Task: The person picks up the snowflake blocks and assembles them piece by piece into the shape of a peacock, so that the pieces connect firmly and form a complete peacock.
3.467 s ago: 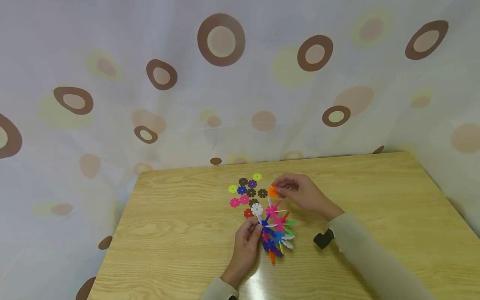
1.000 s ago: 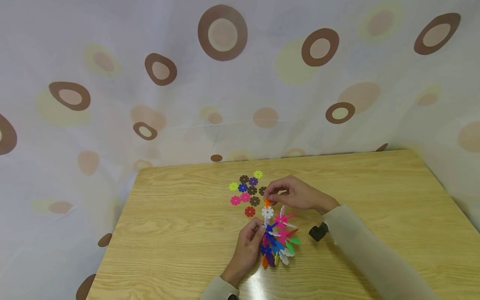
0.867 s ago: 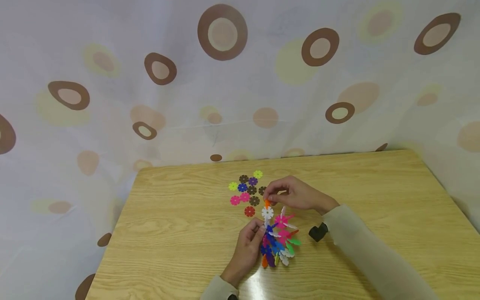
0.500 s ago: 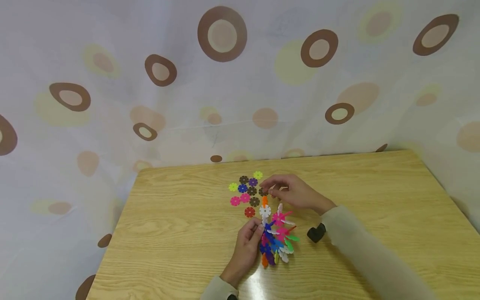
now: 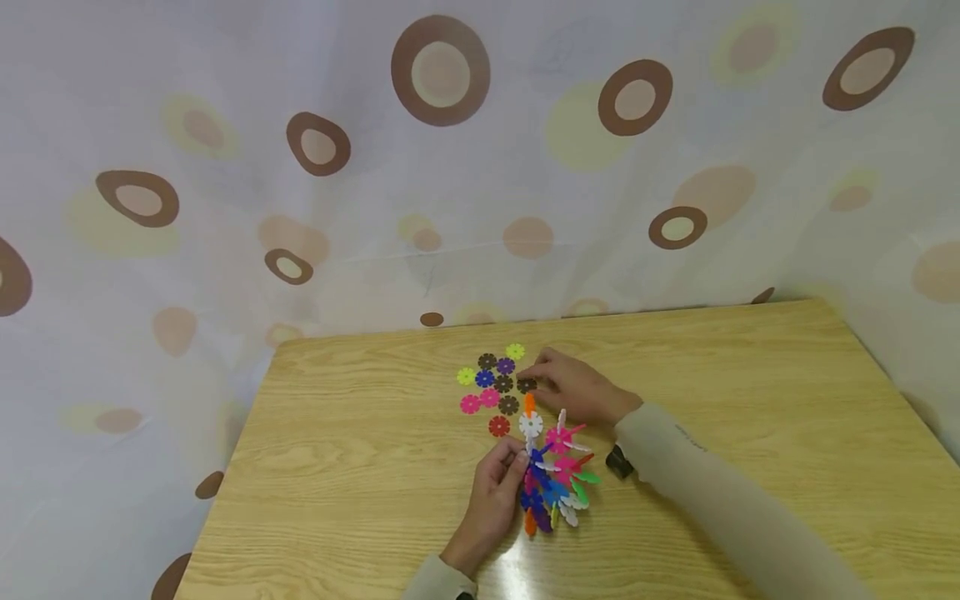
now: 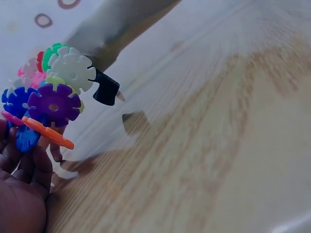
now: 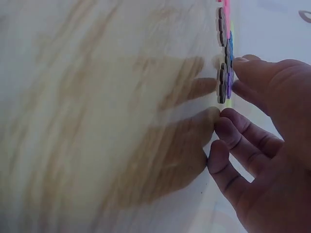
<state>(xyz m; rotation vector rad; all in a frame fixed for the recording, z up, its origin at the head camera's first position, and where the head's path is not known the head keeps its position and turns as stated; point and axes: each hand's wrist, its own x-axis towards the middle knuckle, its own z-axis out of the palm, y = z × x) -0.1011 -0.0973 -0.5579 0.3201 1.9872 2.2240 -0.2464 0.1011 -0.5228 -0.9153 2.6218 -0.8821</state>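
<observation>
My left hand (image 5: 491,492) pinches the left side of a cluster of interlocked, notched plastic snowflake discs (image 5: 557,490), held above the table. An orange disc (image 5: 530,405) stands edge-on atop a white disc (image 5: 531,424) at its far end. In the left wrist view a purple disc (image 6: 54,104) and an orange disc (image 6: 48,132) jut out beyond the fingers. At the loose pieces, my right hand (image 5: 576,388) reaches down around a brown snowflake disc (image 5: 527,385) lying flat. The right wrist view has its fingers (image 7: 228,131) spread at the tabletop, beside the brown disc (image 7: 222,83).
Several loose discs lie left of my right hand, among them a red disc (image 5: 499,426), a blue disc (image 5: 485,378) and a yellow disc (image 5: 515,351). They rest on a wood-grain table (image 5: 360,467). A patterned cloth (image 5: 480,167) hangs behind it.
The orange disc has gone from my right fingers onto the white disc of the cluster. My right hand has let go and lowered to the brown disc. The left hand keeps its hold.
</observation>
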